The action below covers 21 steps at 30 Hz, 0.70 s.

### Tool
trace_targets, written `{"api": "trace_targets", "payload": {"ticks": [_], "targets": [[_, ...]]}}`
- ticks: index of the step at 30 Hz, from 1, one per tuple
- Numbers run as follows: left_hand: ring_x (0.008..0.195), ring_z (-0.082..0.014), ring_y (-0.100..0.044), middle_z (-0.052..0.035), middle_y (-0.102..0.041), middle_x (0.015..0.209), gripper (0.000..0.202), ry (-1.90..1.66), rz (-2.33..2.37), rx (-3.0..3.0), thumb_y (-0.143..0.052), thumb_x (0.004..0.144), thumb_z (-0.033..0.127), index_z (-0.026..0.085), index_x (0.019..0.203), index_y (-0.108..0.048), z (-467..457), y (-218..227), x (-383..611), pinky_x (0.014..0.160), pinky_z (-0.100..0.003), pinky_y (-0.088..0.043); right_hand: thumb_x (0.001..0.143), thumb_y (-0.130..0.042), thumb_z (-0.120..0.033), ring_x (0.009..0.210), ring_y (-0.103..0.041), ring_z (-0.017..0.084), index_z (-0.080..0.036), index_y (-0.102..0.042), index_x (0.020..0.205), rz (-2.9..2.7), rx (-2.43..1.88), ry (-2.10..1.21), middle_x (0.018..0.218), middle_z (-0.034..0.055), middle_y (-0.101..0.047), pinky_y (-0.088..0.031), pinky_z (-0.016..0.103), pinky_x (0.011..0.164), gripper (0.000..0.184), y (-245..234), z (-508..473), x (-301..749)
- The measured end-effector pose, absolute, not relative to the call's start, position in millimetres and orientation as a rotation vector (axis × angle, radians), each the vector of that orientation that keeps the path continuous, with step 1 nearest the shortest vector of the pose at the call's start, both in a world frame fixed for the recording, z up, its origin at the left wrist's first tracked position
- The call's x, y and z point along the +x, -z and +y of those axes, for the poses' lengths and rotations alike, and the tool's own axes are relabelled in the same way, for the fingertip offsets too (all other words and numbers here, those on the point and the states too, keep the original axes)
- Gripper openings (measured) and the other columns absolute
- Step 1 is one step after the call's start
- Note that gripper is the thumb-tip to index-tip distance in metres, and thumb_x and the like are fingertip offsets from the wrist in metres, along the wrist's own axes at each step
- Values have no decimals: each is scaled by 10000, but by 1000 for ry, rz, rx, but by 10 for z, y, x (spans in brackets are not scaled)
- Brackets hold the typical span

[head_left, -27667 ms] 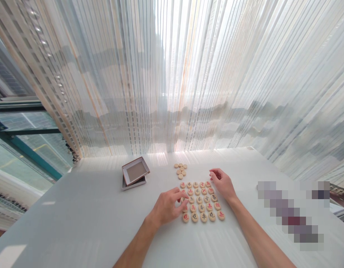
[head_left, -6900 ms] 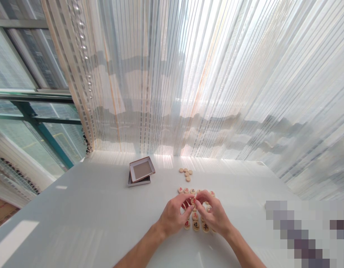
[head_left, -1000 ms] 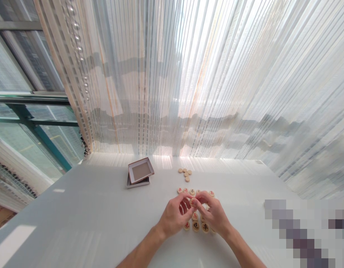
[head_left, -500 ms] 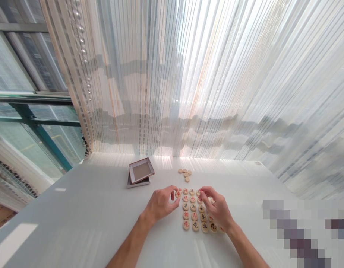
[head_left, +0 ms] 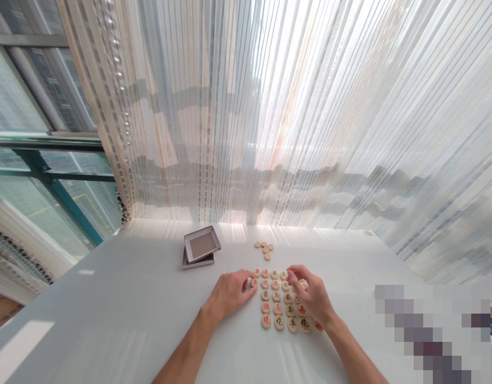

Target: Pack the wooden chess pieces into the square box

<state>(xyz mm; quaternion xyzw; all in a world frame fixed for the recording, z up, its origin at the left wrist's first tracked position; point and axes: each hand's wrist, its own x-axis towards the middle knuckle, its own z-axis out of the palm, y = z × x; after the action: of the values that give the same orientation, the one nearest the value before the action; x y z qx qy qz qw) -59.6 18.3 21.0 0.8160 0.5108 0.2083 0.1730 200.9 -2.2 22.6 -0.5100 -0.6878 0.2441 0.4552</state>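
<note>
Red-lettered 車 piece — pinched by left hand, right hand half-curled, hold unclear, 相 piece nearby

Bright daylight glares through the curtain, streaking the white table.

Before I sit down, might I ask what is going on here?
A person's left hand holds a red-marked piece at the left edge of rows of lettered pieces. The right hand hides part of the rows' right side. Five blank-faced pieces lie beyond, with two box parts stacked askew to their left.
</note>
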Motion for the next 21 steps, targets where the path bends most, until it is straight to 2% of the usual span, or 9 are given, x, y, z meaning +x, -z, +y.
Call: {"api": "trace_targets", "payload": {"ticks": [7,21], "targets": [[649,-157,-632,25,-703,729,282,-524,1458,2279,-621,872,411,292,1106,-724,168,-252,-580,654,-255,-424,990,-513,-407,757,-680,189,-228,-633,962,-1720,-1252,-616,810,32,-714,-502,236,533,217,-256,-44,1989],[632,-160,-630,43,-691,695,284,-534,1469,2281,-643,880,440,301,1119,-708,184,-206,-582,627,-247,-394,987,-505,-430,742,-663,203,-223,-649,941,-1735,-1252,-611,786,47,-701,-503,248,513,256,-292,-53,1975]]}}
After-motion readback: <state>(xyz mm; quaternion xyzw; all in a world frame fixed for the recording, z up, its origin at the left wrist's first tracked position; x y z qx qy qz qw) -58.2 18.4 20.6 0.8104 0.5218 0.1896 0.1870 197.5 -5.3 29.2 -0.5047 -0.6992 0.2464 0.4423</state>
